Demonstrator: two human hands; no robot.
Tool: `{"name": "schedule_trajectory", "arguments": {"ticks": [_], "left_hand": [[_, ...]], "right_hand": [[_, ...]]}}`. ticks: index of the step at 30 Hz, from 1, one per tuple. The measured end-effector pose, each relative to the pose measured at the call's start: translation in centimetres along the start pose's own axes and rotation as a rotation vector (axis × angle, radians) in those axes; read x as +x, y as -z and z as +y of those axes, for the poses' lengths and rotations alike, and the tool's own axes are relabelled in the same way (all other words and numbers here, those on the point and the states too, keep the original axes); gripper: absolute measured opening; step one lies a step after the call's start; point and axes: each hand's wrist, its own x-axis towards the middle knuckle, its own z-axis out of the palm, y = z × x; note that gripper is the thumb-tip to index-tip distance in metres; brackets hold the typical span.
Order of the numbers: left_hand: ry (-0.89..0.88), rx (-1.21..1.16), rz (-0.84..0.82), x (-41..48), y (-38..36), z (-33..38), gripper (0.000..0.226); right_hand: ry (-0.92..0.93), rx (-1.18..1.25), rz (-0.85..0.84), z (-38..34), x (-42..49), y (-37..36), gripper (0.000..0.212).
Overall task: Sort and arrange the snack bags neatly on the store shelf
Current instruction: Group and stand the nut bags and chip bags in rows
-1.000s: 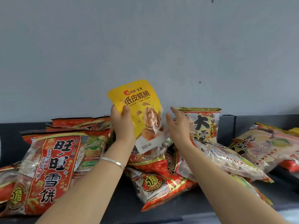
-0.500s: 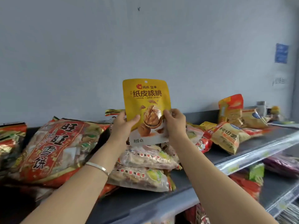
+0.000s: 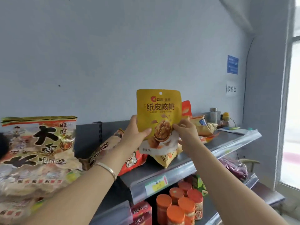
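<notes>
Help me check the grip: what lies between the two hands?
The yellow walnut bag, held upright by the left hand and right hand, seen in the head view.

Grey shelf (image 3: 183, 169) under snack bags (image 3: 39, 153)

Both your bare forearms reach forward and up, converging. Your left hand (image 3: 134, 135) grips a yellow pouch (image 3: 159, 108), thumb across its front and fingers behind. Your right hand (image 3: 186, 135) pinches the opposite edge, fingertips curled onto the front. The pouch rises above your fingers, between both hands.
</notes>
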Motion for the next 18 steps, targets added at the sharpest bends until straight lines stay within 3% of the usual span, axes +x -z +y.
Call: {"name": "schedule_trajectory", "arguments": {"ticks": [7,18], "left_hand": [[0.058,0.290,0.011,7.4,-1.7,-2.9,0.039],[0.253,0.667,-0.362,19.1,-4.2,-9.1,0.051]], "right_hand": [[0.082,0.000,0.306,0.6,8.5,1.5,0.005],[0.149,-0.081,0.493,3.5,19.0,2.2,0.008]]}}
